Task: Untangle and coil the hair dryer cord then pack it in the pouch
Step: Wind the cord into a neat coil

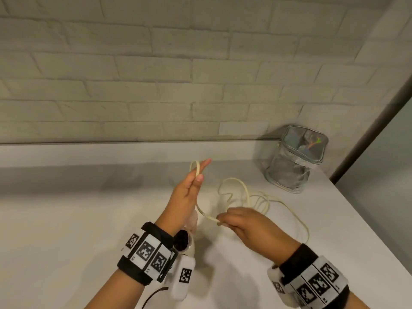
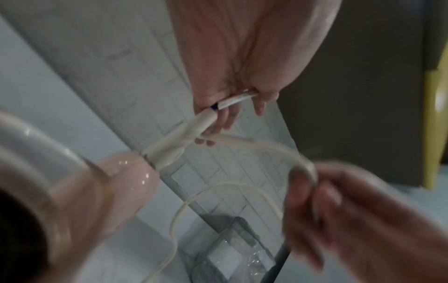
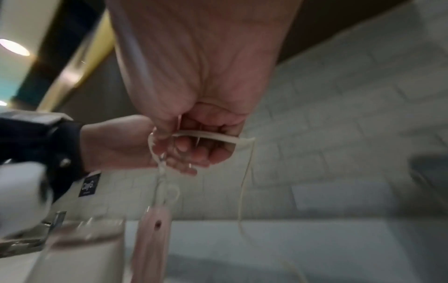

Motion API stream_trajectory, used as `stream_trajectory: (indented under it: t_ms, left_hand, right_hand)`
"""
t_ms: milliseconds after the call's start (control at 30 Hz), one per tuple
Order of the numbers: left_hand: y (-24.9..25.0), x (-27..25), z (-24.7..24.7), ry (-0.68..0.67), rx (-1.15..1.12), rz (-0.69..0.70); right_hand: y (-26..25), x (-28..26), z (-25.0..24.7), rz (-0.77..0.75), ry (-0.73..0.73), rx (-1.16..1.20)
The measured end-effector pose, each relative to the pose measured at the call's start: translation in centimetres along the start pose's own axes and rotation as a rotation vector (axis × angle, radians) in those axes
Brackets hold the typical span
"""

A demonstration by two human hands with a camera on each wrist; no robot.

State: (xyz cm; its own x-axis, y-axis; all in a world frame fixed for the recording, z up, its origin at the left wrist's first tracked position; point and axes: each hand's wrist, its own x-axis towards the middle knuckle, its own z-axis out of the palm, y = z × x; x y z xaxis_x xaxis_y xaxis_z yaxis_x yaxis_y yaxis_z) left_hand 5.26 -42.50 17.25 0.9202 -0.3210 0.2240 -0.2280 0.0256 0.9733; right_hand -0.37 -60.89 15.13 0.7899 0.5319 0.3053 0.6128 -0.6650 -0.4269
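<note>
a pale painted brick wall (image 1: 156, 70) filled the upper half of the head view. a white counter (image 1: 66, 219) spread across the lower half, with a low raised ledge (image 1: 111, 152) along the wall. at the right edge, a dark vertical strip (image 1: 365, 139) bordered a plain grey wall (image 1: 388, 166).

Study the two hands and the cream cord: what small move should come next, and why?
Probably the right hand should carry its pinched length up and lay another loop on the left hand, since only one loop of cord sits there and most lies loose on the counter.
</note>
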Motion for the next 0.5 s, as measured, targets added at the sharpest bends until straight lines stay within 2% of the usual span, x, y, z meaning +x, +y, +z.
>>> stream_trajectory:
  t_ms: [100, 167, 233, 300, 367, 500]
  left_hand:
    - [0.8, -0.5, 0.8, -0.082, 0.030, -0.075]
    - [1.4, -1.1, 1.1, -0.100, -0.015, -0.126]
    - [1.3, -1.4, 0.7, -0.102, -0.105, -0.142]
    - [1.2, -1.7, 0.2, -0.171, -0.119, -0.131]
    - [1.2, -2.0, 0.0, -0.214, -0.071, -0.108]
    - [1.1, -2.6, -0.6, -0.166, -0.124, -0.103]
  right_hand:
    - [-1.1, 2.5, -3.4, -0.125, 0.150, -0.108]
    - [-1.5, 3.9, -5.5, -0.113, 0.243, -0.149]
    - [-1.3, 5.2, -6.6, -0.031, 0.301, -0.164]
    - [-0.7, 6.5, -6.7, 0.123, 0.316, -0.002]
    - [0.1, 7.4, -6.5, 0.221, 0.289, 0.280]
    - [2.2, 7.7, -5.9, 0.213, 0.135, 0.653]
